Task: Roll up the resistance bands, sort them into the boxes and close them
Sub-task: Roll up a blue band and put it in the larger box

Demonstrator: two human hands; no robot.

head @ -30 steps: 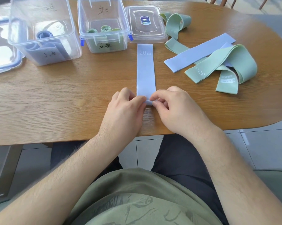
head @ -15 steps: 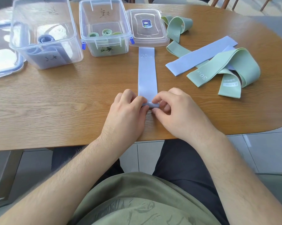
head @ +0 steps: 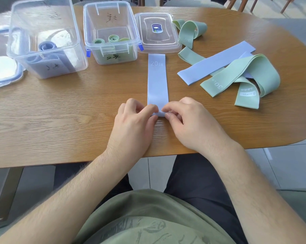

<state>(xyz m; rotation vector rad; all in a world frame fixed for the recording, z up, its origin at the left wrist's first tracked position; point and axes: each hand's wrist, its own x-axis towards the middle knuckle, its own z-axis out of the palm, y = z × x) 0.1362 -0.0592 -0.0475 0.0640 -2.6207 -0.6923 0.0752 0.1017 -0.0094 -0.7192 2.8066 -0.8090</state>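
A lilac band marked 20 LB [head: 157, 80] lies flat on the wooden table [head: 60, 110], running away from me. Its near end is curled into a small roll. My left hand [head: 134, 124] and my right hand [head: 187, 124] pinch that roll from either side with fingers and thumbs. Two clear open boxes stand at the back: the left box [head: 44, 41] holds rolled lilac bands, the middle box [head: 111, 34] holds rolled green bands. Loose at the right lie another lilac band [head: 215, 62] and green bands [head: 250, 76], one marked 30 LB.
A clear lid [head: 157, 32] lies next to the middle box, at the far end of the flat band. Another lid [head: 2, 67] sits at the far left edge. A green band [head: 191, 30] lies curled behind the lid. Chair legs stand beyond the table.
The near end of the 20 LB band has gone from flat to a small roll between my fingers. Both hands have stayed in place on it.
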